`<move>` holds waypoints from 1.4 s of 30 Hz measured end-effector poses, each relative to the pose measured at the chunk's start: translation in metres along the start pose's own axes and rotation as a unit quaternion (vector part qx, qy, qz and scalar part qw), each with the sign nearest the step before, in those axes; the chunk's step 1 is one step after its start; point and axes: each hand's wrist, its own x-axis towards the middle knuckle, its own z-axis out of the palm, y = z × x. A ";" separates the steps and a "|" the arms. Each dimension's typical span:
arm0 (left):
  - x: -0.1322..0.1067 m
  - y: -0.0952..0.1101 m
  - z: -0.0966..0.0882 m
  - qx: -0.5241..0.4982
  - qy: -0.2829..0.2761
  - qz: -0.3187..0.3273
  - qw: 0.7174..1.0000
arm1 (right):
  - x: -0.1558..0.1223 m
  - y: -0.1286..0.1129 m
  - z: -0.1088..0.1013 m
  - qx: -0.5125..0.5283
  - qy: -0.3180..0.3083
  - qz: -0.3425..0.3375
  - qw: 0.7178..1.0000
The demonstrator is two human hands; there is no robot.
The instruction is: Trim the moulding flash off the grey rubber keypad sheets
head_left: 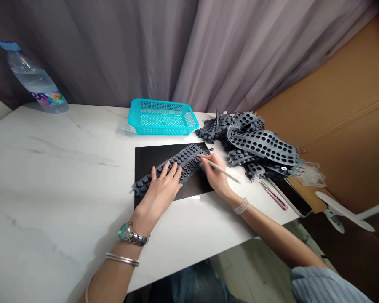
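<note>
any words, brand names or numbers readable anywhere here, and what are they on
No text reads clearly anywhere.
Water bottle label: coloured print, too blurred to read.
Watch dial: too small to read.
Thin stick in the right hand, grey rubber strip, blue basket, black mat: no lettering visible.

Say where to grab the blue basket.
Take the basket by its near long rim, from the front and above: it sits upright, mouth up, with bare table before it, while the rubber sheets crowd its right end.
</note>
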 end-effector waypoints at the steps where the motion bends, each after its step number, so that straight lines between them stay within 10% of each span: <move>1: 0.000 0.000 -0.001 0.000 -0.004 -0.001 1.000 | 0.001 0.004 -0.005 -0.002 0.025 0.024 0.999; 12: -0.002 -0.005 -0.005 0.007 -0.018 -0.069 0.997 | -0.011 0.049 -0.056 -0.156 0.063 0.027 0.985; 24: 0.005 -0.010 -0.001 0.025 0.009 -0.043 0.999 | -0.009 -0.009 0.000 -0.124 -0.115 -0.230 0.958; 42: -0.001 -0.006 -0.003 0.007 0.000 -0.027 1.000 | -0.008 -0.023 0.002 -0.156 -0.207 -0.260 0.930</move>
